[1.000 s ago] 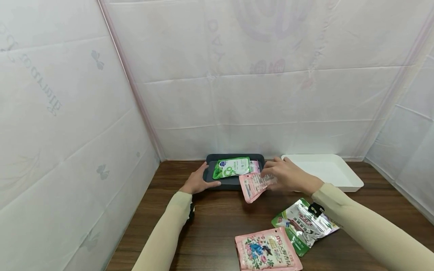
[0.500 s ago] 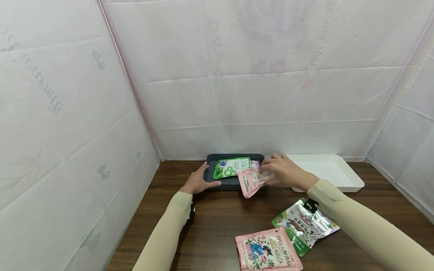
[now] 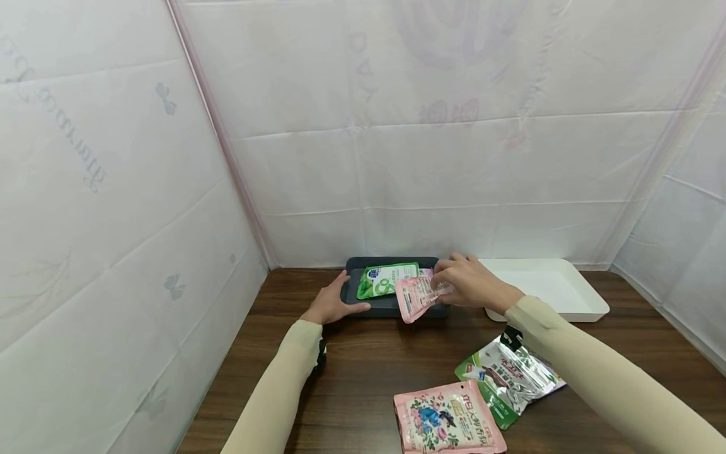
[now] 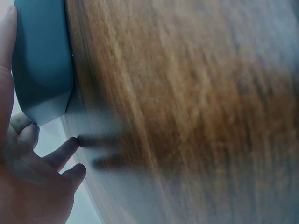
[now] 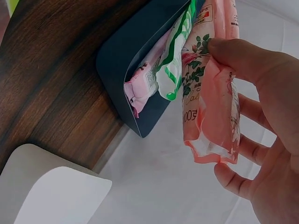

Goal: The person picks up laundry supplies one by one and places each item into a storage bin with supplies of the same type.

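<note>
My right hand (image 3: 467,284) pinches a pink floral pouch (image 3: 414,297) between thumb and fingers. It hangs tilted over the front right part of a dark grey tray (image 3: 374,311). In the right wrist view, the pouch (image 5: 198,100) shows printed leaves and a folded end. Inside the tray lie a green-and-white pouch (image 3: 391,280) and a light pink packet (image 5: 142,84), partly covered. My left hand (image 3: 329,302) rests against the tray's left end, thumb stretched along the front and fingers fairly straight. The left wrist view has these fingers (image 4: 63,154) spread at the tray's corner (image 4: 44,105).
A white tray (image 3: 544,284) stands to the right of the dark one. Nearer on the wooden table (image 3: 351,378) lie a pink floral pouch (image 3: 445,419) and a green-and-silver pouch (image 3: 510,375), touching or overlapping. White sheeting (image 3: 431,164) walls in the back and sides.
My right hand has moved slightly left and away from me with the pink pouch, which now sits further over the dark tray. My left hand has stayed in place.
</note>
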The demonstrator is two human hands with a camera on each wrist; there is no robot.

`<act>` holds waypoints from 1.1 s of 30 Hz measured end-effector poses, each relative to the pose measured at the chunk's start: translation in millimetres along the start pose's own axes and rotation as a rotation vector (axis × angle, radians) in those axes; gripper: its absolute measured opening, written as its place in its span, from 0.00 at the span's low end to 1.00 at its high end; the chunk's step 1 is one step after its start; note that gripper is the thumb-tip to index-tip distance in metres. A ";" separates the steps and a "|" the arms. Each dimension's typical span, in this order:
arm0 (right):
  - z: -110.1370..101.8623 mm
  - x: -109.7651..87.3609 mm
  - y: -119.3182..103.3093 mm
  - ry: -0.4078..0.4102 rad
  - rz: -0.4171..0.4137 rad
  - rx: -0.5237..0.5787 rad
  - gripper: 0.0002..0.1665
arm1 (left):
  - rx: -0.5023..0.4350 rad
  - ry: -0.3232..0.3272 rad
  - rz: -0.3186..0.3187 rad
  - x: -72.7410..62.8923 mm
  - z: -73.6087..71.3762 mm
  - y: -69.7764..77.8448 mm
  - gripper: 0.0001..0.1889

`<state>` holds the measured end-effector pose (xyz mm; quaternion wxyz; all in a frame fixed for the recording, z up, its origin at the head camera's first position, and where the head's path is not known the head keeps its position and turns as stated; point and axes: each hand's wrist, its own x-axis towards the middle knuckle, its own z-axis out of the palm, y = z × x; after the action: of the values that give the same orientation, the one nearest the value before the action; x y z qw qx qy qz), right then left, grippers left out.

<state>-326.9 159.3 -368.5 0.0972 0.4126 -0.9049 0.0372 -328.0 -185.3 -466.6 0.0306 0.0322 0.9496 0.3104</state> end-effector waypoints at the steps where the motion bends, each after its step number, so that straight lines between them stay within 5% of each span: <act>1: 0.3 1.0 0.0 -0.002 0.004 0.001 0.11 | -0.001 0.000 -0.001 0.2 0.0 0.1 0.58; 33: 17.1 28.0 9.1 0.020 0.051 -0.014 0.09 | -0.013 0.005 -0.008 1.3 1.0 4.5 0.57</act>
<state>-354.2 142.0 -379.4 0.1084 0.3884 -0.9143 0.0373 -329.0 -181.0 -464.9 0.0299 0.0274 0.9478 0.3164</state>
